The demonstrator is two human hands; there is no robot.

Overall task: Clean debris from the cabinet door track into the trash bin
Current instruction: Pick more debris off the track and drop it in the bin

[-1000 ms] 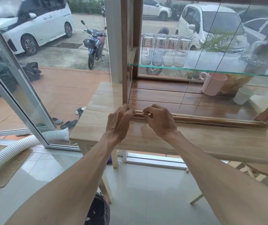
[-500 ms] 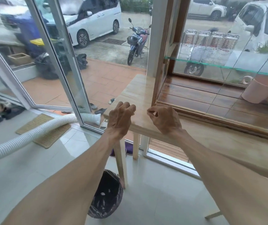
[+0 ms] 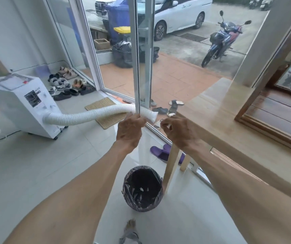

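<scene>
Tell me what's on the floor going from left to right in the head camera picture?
White machine → its white hose → woven mat → trash bin → purple slippers, beside the table leg.

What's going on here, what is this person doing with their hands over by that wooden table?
A person holds both hands up off the left end of the wooden table, fingers pinched together. The right hand seems to pinch something small and pale; the left hand is curled shut, contents hidden. A lined trash bin stands open on the floor below them, beside the table leg, with a few pale scraps inside.
</scene>
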